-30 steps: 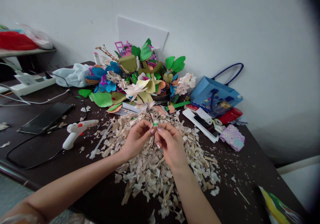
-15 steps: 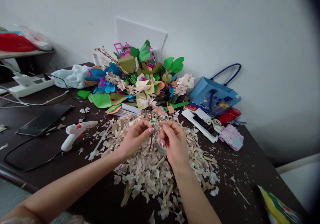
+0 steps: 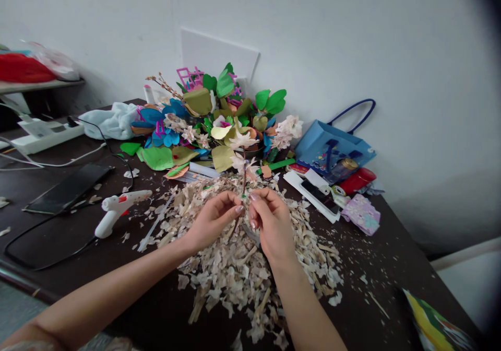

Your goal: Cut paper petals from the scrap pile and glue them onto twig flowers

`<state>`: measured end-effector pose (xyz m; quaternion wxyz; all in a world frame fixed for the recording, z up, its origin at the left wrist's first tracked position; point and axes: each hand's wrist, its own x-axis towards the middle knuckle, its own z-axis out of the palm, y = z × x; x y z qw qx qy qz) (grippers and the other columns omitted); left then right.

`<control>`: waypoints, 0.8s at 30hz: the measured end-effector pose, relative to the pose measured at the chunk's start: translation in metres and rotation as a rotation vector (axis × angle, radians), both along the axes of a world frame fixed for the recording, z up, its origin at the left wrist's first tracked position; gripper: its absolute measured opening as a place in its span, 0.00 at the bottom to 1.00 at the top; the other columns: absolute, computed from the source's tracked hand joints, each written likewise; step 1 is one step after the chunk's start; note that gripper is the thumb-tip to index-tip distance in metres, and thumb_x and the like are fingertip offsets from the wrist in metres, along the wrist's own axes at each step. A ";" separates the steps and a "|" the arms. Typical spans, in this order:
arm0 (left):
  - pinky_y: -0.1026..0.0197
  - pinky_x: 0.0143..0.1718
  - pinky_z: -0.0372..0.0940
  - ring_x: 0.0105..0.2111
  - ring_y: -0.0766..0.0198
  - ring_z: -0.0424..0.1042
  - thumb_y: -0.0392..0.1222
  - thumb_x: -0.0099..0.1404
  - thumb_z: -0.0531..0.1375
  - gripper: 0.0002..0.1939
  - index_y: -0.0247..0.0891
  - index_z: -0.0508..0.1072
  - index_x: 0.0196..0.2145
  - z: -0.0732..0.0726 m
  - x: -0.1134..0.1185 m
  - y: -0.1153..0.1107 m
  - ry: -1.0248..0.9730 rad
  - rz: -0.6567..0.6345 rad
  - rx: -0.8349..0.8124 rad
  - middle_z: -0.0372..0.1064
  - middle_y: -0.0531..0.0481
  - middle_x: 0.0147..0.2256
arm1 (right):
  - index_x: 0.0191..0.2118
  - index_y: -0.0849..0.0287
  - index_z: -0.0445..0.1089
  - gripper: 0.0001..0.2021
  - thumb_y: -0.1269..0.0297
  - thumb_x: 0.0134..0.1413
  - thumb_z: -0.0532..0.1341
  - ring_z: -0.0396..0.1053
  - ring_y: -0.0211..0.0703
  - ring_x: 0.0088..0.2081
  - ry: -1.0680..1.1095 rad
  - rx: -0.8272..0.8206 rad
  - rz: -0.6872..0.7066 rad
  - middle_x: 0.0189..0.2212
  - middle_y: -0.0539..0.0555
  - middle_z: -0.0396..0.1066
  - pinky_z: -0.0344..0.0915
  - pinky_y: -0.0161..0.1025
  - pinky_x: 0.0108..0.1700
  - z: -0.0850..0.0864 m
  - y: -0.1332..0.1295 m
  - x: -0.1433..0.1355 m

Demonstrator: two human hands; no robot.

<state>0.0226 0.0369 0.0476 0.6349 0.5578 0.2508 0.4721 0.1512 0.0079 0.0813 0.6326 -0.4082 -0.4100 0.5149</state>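
Stem (image 3: 245, 176), thin and brown, stands nearly upright between the two hands above the middle of the bench (image 3: 385, 283), with pale blossoms (image 3: 243, 140) at its top and just below. A small green bit (image 3: 243, 196) sits on it at fingertip height. The left hand (image 3: 219, 212) has its thumb and fingers drawn nearly together, pinching the stem, whose lower end shows beneath the thumb. The right hand (image 3: 271, 218) is just beside the green bit, its thumb against the curled forefinger and the other fingers bent in; whether it grips anything small cannot be told. Beneath both hands spreads a heap of dry, pale scraps (image 3: 230, 272). To the left, a white glue gun (image 3: 111, 212) lies on its side, its nozzle toward the heap, near a dark slab (image 3: 68, 186); a power strip (image 3: 43, 137) is farther back. Behind the heap is a mass of coloured flowers (image 3: 199, 103), with a white board (image 3: 219, 50) leaning on the wall behind. To the right stand a blue bag (image 3: 317, 139) and a red tub (image 3: 359, 180), with a purple packet (image 3: 362, 214) in front.
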 end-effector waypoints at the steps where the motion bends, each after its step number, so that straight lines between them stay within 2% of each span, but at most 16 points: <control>1: 0.65 0.34 0.60 0.30 0.68 0.64 0.43 0.62 0.61 0.09 0.34 0.66 0.34 0.001 0.000 0.000 0.004 0.005 0.004 0.64 0.51 0.30 | 0.28 0.58 0.67 0.05 0.65 0.53 0.61 0.52 0.29 0.15 0.004 0.006 -0.006 0.13 0.42 0.58 0.51 0.29 0.18 0.000 0.000 0.000; 8: 0.66 0.30 0.58 0.27 0.70 0.61 0.45 0.61 0.62 0.11 0.34 0.67 0.33 0.007 -0.008 -0.003 0.019 0.016 -0.062 0.62 0.53 0.27 | 0.28 0.57 0.67 0.09 0.60 0.57 0.58 0.52 0.30 0.15 0.011 0.073 -0.090 0.14 0.43 0.57 0.49 0.31 0.17 0.000 0.003 0.007; 11: 0.66 0.30 0.57 0.26 0.70 0.61 0.46 0.60 0.62 0.12 0.35 0.67 0.32 0.012 -0.013 -0.003 0.003 -0.004 -0.103 0.62 0.54 0.26 | 0.30 0.56 0.67 0.10 0.57 0.58 0.56 0.53 0.29 0.15 -0.015 0.124 -0.179 0.19 0.44 0.61 0.49 0.31 0.16 -0.003 0.006 0.006; 13: 0.67 0.29 0.57 0.26 0.70 0.62 0.45 0.61 0.62 0.11 0.35 0.66 0.32 0.016 -0.018 -0.004 -0.012 -0.026 -0.127 0.64 0.53 0.27 | 0.33 0.55 0.68 0.11 0.54 0.59 0.55 0.55 0.28 0.15 -0.089 0.128 -0.180 0.26 0.46 0.66 0.50 0.31 0.16 -0.006 0.007 0.005; 16: 0.67 0.29 0.58 0.27 0.70 0.63 0.44 0.61 0.62 0.11 0.35 0.66 0.33 0.021 -0.025 -0.004 -0.039 -0.050 -0.140 0.67 0.50 0.30 | 0.41 0.54 0.69 0.17 0.48 0.60 0.51 0.57 0.28 0.15 -0.207 0.108 0.008 0.37 0.51 0.70 0.53 0.32 0.16 -0.010 0.005 0.001; 18: 0.67 0.28 0.58 0.26 0.70 0.63 0.44 0.61 0.62 0.10 0.35 0.66 0.33 0.024 -0.030 -0.004 -0.043 -0.036 -0.120 0.69 0.49 0.32 | 0.47 0.53 0.67 0.21 0.45 0.60 0.50 0.58 0.30 0.15 -0.264 0.082 0.212 0.33 0.51 0.70 0.53 0.31 0.16 -0.012 0.003 -0.002; 20: 0.66 0.28 0.60 0.27 0.69 0.65 0.44 0.61 0.62 0.11 0.35 0.66 0.33 0.027 -0.035 -0.005 -0.040 -0.018 -0.101 0.69 0.48 0.32 | 0.49 0.54 0.67 0.21 0.46 0.56 0.56 0.58 0.31 0.16 -0.315 0.067 0.373 0.28 0.49 0.68 0.54 0.31 0.17 -0.013 0.002 -0.005; 22: 0.66 0.29 0.60 0.28 0.68 0.66 0.44 0.60 0.63 0.11 0.34 0.66 0.33 0.029 -0.040 -0.006 -0.031 -0.004 -0.098 0.70 0.48 0.32 | 0.48 0.54 0.68 0.20 0.52 0.50 0.64 0.57 0.31 0.18 -0.350 0.060 0.442 0.27 0.48 0.67 0.54 0.31 0.18 -0.015 0.001 -0.008; 24: 0.65 0.30 0.61 0.29 0.67 0.68 0.44 0.60 0.63 0.11 0.34 0.66 0.32 0.030 -0.043 -0.007 -0.022 0.002 -0.105 0.70 0.47 0.31 | 0.42 0.56 0.70 0.15 0.56 0.48 0.66 0.57 0.32 0.18 -0.353 0.052 0.429 0.24 0.46 0.66 0.55 0.31 0.19 -0.018 0.000 -0.011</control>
